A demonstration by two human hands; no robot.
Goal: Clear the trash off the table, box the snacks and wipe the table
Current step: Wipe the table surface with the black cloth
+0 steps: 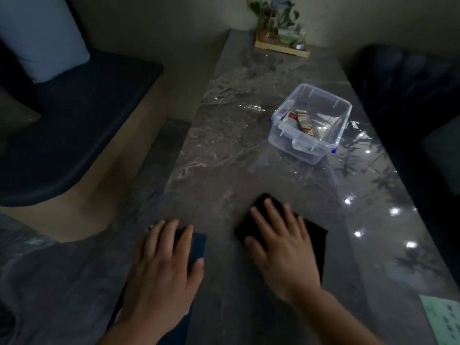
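Note:
My right hand (281, 247) lies flat, fingers spread, on a black cloth (316, 237) pressed to the grey marble table (224, 150). My left hand (161, 265) rests palm down on a dark blue flat thing (198, 245) at the near table edge; what it is I cannot tell. A clear plastic box (311, 123) with blue clips stands open further back on the right, with several snack packets (303, 120) inside it.
A wooden tray (281, 49) with a plant in glass and small items stands at the far end. Dark benches flank the table left (74, 125) and right (410, 95). A pale green patterned sheet (443, 317) lies at the near right corner.

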